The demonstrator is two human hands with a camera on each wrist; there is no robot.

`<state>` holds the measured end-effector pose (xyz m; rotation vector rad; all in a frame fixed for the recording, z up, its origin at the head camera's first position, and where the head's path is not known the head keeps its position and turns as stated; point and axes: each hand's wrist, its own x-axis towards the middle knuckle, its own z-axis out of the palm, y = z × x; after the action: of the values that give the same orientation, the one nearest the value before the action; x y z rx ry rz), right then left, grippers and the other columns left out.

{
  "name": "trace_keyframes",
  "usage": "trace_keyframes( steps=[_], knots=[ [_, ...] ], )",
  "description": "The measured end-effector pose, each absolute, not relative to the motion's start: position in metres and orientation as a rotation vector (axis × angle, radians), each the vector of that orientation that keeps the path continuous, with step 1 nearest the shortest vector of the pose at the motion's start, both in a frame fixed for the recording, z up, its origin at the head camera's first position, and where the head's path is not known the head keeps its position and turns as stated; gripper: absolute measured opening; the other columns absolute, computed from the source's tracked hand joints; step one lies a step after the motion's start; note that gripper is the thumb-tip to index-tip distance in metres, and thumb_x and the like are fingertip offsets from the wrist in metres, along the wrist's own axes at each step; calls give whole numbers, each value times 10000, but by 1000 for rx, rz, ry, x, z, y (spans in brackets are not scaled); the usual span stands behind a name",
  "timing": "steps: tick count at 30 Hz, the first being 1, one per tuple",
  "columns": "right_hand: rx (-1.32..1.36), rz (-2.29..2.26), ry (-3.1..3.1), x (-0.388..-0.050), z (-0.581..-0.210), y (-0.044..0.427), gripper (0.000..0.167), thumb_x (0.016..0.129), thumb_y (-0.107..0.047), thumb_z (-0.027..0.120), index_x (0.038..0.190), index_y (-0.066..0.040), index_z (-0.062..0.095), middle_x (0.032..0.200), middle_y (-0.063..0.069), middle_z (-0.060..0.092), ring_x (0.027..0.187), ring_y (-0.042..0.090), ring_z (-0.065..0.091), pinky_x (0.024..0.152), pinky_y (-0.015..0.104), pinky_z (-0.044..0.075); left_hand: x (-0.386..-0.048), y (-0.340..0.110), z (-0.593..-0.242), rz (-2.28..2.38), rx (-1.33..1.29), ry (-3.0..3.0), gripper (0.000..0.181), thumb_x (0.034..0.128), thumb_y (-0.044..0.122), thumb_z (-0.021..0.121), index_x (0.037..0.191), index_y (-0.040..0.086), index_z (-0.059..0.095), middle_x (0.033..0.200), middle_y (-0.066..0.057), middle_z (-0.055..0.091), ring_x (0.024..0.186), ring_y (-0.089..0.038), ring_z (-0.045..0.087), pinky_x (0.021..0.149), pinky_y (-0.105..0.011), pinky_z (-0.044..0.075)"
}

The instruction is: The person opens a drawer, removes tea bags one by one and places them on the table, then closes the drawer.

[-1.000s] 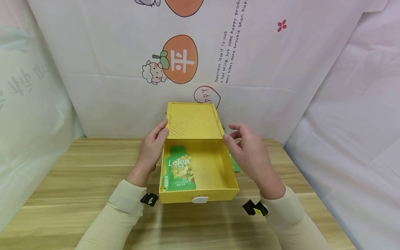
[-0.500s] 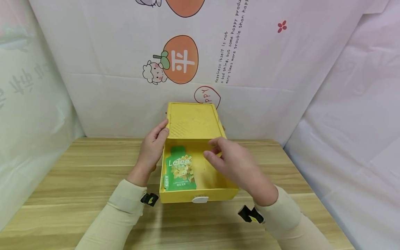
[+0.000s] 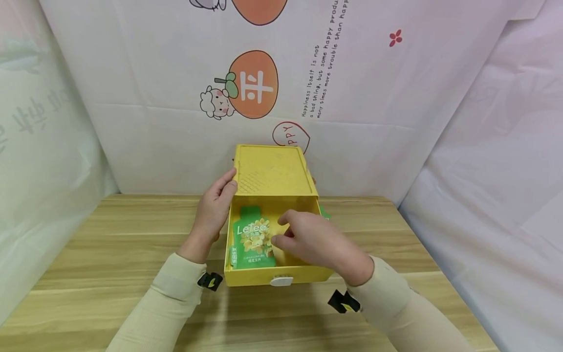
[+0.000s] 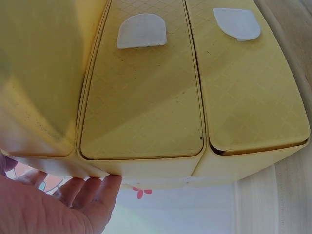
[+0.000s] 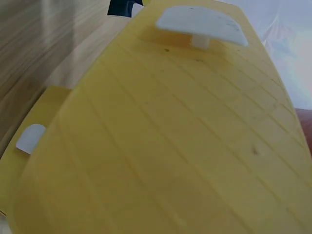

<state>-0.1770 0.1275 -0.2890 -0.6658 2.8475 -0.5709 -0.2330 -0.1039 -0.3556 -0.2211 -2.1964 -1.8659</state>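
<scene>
A yellow drawer unit (image 3: 274, 168) stands on the table with its top drawer (image 3: 281, 276) pulled out. Inside the drawer, on its left, lies a green LeTea tea packet (image 3: 252, 244). My left hand (image 3: 211, 208) rests against the unit's left side; the left wrist view shows its fingers (image 4: 108, 187) along that side. Over the drawer's right half is my right hand (image 3: 312, 239), thumb and forefinger apart, the thumb close to the packet's right edge. In the right wrist view the drawer's front fills the picture and the right hand is hidden.
Below the pulled-out drawer, two drawers with white handles (image 4: 142, 31) are pushed in. Part of another green packet (image 3: 324, 213) shows beyond the unit's right side. A printed white cloth (image 3: 360, 88) hangs behind the wooden table (image 3: 149, 274).
My right hand has moved left and down, from beside the unit's right edge to over the drawer, towards the packet. The left hand, unit and packet have stayed in place.
</scene>
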Motion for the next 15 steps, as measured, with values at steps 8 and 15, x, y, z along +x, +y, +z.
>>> trace_keyframes(
  steps=[8,15],
  knots=[
    [-720,-551,2786,-179,-292,122,452,986,-331,726,1316,-32,645,921,-23,746,773,61,648,748,304,563,-232,-104,-356,-1862,-221,-2199,532,1104,466,450,1595,261,445,1637,91,413,1531,-156,359,1251,-442,313],
    [-775,-566,2727,-180,-295,119,432,992,-317,718,1325,-54,638,949,-15,749,781,75,656,768,314,567,-232,-104,-356,-1868,-219,-2199,527,1106,454,449,1595,259,445,1636,94,413,1533,-156,354,1254,-443,307]
  ],
)
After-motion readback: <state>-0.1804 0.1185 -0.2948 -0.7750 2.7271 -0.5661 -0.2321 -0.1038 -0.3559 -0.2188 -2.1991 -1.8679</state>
